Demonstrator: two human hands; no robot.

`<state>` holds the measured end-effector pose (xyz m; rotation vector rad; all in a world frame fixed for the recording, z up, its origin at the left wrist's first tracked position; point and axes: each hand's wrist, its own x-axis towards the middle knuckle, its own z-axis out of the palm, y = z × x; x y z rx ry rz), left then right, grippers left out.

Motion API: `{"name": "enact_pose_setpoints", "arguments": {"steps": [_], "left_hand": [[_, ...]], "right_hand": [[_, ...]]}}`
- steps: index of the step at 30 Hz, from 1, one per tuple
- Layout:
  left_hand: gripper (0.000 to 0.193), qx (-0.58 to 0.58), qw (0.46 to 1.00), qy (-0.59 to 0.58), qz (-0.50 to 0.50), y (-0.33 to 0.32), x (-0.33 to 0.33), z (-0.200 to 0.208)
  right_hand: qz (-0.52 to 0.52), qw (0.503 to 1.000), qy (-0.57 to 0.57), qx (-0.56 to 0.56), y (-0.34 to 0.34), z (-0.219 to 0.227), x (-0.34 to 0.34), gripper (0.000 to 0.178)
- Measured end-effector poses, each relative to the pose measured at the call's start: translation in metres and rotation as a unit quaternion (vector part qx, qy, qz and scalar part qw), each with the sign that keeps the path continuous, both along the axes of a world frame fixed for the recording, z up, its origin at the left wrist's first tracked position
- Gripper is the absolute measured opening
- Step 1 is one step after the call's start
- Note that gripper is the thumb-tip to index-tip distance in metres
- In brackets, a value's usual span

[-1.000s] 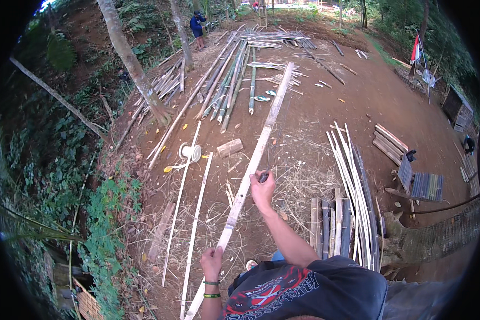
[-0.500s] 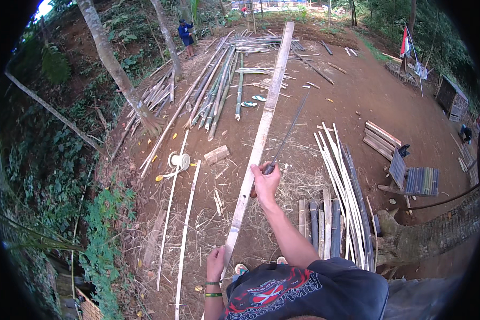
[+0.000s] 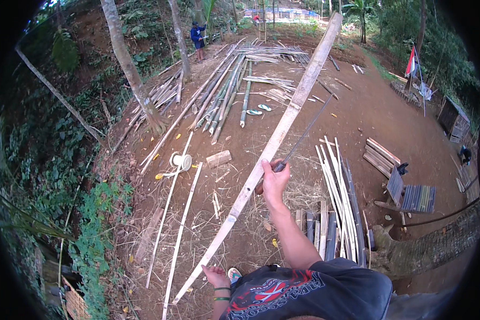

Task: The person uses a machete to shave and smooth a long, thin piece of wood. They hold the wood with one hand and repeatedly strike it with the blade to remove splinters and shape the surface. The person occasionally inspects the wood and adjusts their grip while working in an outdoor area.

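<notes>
A long, pale, flat wooden strip [image 3: 273, 144] runs diagonally from the lower left of the frame to the upper right. Its lower end passes just left of the fingers of the left hand [image 3: 217, 277]; farther up, its middle lies against the thumb of the right hand [image 3: 275, 180].

The left hand, at the lower centre, is turned with its thumb side toward the strip and a fingertip at the strip's edge; whether it grips cannot be told. The right hand, at the centre, has its fingers closed around the dark handle of one knife [image 3: 305, 133], whose long thin blade points to the upper right, beside the strip.

Counted from the left: two thin pale strips [image 3: 182, 233] lie on the ground at lower left; one white spool [image 3: 182, 161] sits near their upper ends; one person in blue [image 3: 197, 38] stands at the upper left; one short log [image 3: 218, 159] lies right of the spool; two sandals [image 3: 259, 110] lie above centre; one red and white flag [image 3: 411, 62] hangs at the upper right.
</notes>
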<state>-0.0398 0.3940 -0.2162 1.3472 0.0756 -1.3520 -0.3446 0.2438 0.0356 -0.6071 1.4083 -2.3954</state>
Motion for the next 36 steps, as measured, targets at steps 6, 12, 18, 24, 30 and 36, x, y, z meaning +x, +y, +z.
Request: {"name": "enact_pose_setpoints", "arguments": {"steps": [6, 12, 18, 24, 30, 36], "left_hand": [[0.119, -0.189, 0.879, 0.365, 0.243, -0.056, 0.051, -0.032], [0.098, -0.268, 0.828, 0.365, 0.329, -0.086, 0.092, 0.005], [0.101, -0.376, 0.841, 0.286, 0.265, -0.060, 0.122, 0.096], [0.109, -0.459, 0.853, 0.146, 0.199, -0.032, 0.142, 0.176], [0.117, -0.593, 0.803, 0.062, -0.026, 0.003, 0.183, 0.202], [0.088, -0.577, 0.763, -0.101, 0.274, 0.023, 0.156, 0.279]], "right_hand": [[-0.007, 0.999, -0.024, -0.044, -0.016, 0.004, -0.007, 0.030], [0.011, 0.991, -0.129, -0.039, -0.022, -0.001, -0.008, 0.033], [0.004, 0.966, -0.259, -0.006, -0.036, -0.048, -0.026, 0.020], [0.043, 0.913, -0.401, 0.060, -0.040, -0.090, -0.022, 0.016], [0.143, 0.875, -0.454, 0.089, -0.052, -0.174, -0.048, 0.010], [0.229, 0.830, -0.491, 0.136, -0.052, -0.209, -0.015, 0.018]]}}
